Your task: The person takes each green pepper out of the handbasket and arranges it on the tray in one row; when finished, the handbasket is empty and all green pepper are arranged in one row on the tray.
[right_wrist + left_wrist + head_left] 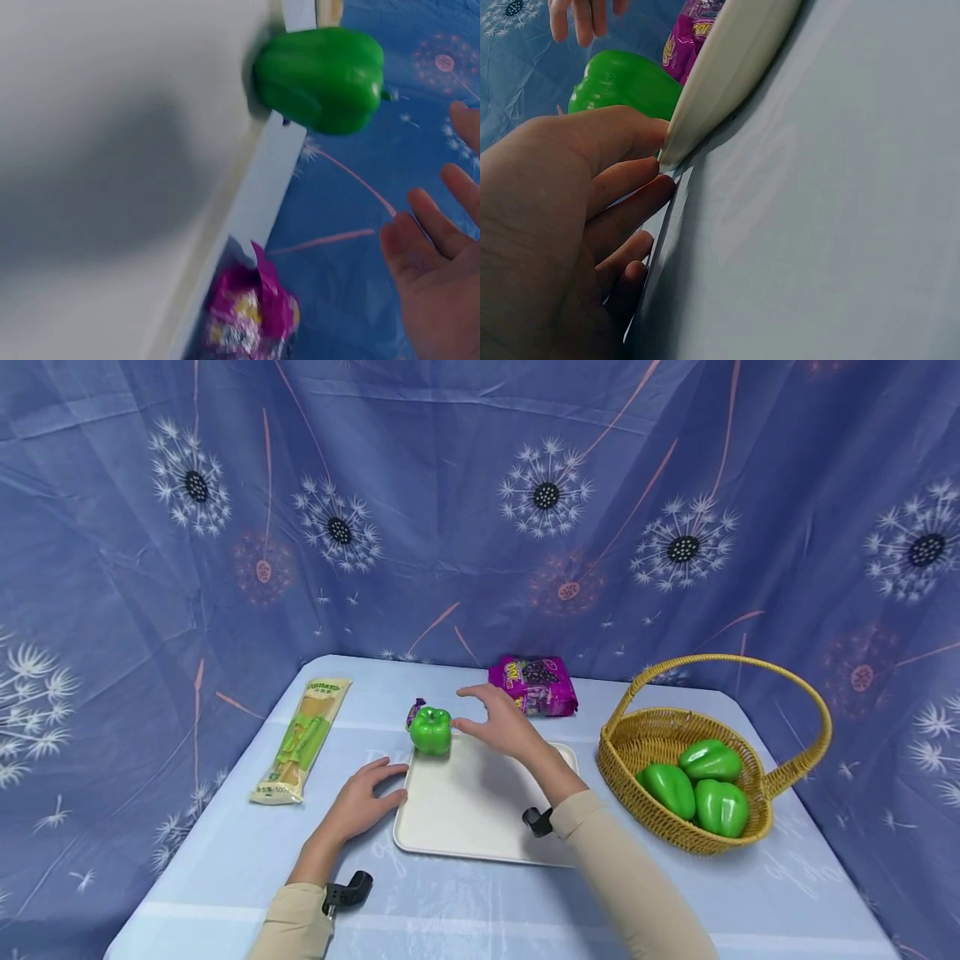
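A green bell pepper (431, 732) stands upright in the far left corner of a white tray (468, 827). My right hand (501, 722) hovers over the tray's far side, just right of the pepper. Its thumb and fingers are spread apart, and in the right wrist view a gap separates them from the pepper (322, 79). With its fingertips, my left hand (363, 803) touches the tray's left rim. In the left wrist view that hand's thumb and fingers lie against the tray edge (720, 82), with the pepper (626, 82) beyond.
At right stands a wicker basket (633, 797) with a tall handle, holding several green peppers (722, 807). A purple snack bag (536, 685) lies behind the tray. Behind the pepper is a small purple wrapped piece (414, 710). A long packet of noodles (303, 739) lies at left.
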The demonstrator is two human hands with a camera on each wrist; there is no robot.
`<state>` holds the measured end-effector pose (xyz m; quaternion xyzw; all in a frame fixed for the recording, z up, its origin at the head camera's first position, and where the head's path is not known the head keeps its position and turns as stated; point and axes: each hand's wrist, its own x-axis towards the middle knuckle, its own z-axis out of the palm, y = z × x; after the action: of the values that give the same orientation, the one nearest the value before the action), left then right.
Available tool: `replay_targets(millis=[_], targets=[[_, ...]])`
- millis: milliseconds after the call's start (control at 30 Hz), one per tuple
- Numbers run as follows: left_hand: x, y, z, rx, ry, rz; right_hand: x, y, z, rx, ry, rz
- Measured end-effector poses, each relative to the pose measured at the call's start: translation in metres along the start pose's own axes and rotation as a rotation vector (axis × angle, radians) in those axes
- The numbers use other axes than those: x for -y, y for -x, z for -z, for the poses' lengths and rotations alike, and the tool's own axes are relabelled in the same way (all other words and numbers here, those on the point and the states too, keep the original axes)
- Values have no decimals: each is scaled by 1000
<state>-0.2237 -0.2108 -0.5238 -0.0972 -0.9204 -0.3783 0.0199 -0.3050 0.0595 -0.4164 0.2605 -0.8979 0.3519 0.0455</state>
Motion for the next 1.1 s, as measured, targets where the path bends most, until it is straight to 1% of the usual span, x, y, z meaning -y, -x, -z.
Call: replay_targets(millis=[133, 300, 433, 567, 700, 800, 900, 1100], targets=[[1, 0, 0, -5, 4, -6, -5, 7, 16, -2, -5, 25], [1, 0, 0, -7, 3, -4, -12, 19, 34, 0, 17, 37], [0, 0, 0, 2, 2, 5, -18, 30, 46, -24, 2, 47], [0, 0, 0, 1, -2, 5, -27, 42, 59, -40, -24, 76], [1, 0, 0, -6, -5, -3, -36, 55, 70, -40, -54, 83], [2, 1, 0, -10, -4, -1, -43, 63, 78, -31, -67, 60], [2, 1, 0, -11, -2, 1, -50, 71, 88, -27, -75, 20], [1, 1, 0, -3, 6, -4, -68, 87, 106, -34, -39, -79]])
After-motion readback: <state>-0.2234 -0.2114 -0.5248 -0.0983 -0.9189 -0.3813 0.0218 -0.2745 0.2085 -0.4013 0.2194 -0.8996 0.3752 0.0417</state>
